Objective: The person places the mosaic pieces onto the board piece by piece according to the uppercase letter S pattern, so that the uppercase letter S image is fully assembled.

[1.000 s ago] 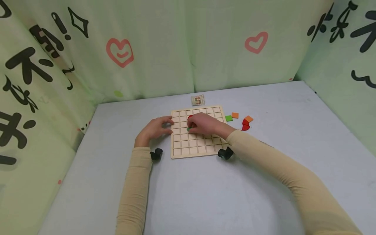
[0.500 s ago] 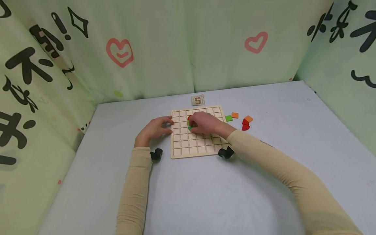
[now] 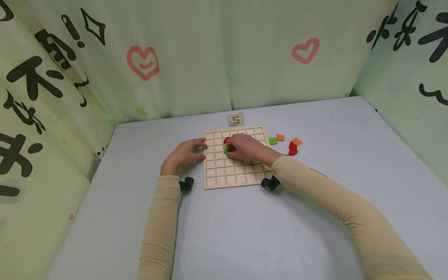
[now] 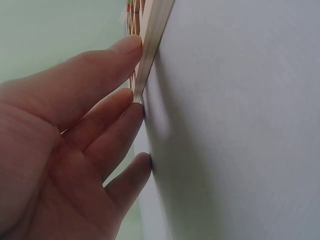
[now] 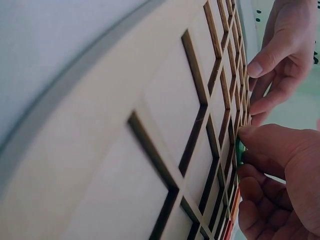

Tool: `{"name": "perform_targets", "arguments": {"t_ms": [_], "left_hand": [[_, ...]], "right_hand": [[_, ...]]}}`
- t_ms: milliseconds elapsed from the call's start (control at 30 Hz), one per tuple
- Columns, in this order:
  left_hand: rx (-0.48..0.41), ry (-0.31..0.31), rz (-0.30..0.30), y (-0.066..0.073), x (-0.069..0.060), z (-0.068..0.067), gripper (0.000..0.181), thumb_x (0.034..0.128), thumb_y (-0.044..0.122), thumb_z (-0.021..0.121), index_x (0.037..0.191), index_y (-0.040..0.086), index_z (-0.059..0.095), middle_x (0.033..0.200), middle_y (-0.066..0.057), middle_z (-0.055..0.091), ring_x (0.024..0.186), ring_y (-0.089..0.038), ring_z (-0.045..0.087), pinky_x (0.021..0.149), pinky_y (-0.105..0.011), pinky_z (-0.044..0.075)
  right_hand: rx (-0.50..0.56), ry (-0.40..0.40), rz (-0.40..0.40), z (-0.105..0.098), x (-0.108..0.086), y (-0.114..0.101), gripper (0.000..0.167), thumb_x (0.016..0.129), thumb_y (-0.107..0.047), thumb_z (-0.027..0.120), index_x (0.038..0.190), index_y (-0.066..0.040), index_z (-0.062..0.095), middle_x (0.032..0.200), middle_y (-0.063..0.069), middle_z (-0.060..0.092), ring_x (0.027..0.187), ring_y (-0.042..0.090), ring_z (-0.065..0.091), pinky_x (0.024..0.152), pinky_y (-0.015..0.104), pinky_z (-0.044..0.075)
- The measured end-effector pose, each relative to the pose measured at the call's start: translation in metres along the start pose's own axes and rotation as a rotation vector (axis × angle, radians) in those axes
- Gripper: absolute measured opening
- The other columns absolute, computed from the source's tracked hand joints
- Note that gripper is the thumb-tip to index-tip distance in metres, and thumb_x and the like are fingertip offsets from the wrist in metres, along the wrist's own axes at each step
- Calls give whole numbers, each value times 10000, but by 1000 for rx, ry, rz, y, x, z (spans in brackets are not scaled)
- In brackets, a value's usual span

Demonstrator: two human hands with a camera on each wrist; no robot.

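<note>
A pale wooden grid board (image 3: pixel 220 181) lies flat on the table. My left hand (image 3: pixel 187 151) rests at its left side, thumb and fingertips touching the edge, as the left wrist view also shows. My right hand (image 3: pixel 246 147) is over the board's upper middle, thumb and forefinger pinching a small dark green piece (image 5: pixel 240 151) at a grid cell. Just above that piece sit a light green tile (image 3: pixel 225 147) and a red curved piece (image 3: pixel 226 140). The right hand hides the cells beneath it.
Right of the board lie a light green tile (image 3: pixel 273 141), an orange square (image 3: pixel 280 137), another orange tile (image 3: pixel 296 141) and red pieces (image 3: pixel 293 152). A small patterned card (image 3: pixel 236 119) lies behind the board. Black wrist cameras (image 3: pixel 270 183) sit near the table surface. Curtains (image 3: pixel 196 58) surround the table.
My right hand has shifted slightly right and back, and the light green tile on the board has come into view beside its fingers. The left hand and board have stayed put.
</note>
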State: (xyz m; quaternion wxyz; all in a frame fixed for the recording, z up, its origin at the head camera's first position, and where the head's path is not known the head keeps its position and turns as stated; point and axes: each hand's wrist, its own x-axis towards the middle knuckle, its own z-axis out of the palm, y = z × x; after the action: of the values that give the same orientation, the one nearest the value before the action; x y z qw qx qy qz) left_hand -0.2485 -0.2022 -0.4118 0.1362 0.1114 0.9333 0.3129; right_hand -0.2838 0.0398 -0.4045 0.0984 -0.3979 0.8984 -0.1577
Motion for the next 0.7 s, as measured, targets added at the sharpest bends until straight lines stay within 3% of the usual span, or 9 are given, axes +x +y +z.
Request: {"name": "perform_targets", "arguments": {"t_ms": [367, 700], "left_hand": [[1, 0, 4, 0, -1, -1, 387, 879, 132, 710, 1251, 62, 627, 1527, -41, 412, 1434, -256, 307, 1167, -393, 258], [9, 4, 2, 1, 0, 0, 388, 880, 128, 706, 1253, 57, 626, 1531, -42, 407, 1436, -259, 304, 1168, -395, 255]], "right_hand": [[46, 17, 0, -1, -3, 2, 180, 918, -198, 673, 1008, -48, 714, 955, 57, 650, 876, 195, 590, 808, 336, 513], [107, 77, 50, -14, -20, 18, 234, 929, -209, 649, 1053, -18, 704, 972, 71, 676, 892, 203, 610, 823, 349, 517]]}}
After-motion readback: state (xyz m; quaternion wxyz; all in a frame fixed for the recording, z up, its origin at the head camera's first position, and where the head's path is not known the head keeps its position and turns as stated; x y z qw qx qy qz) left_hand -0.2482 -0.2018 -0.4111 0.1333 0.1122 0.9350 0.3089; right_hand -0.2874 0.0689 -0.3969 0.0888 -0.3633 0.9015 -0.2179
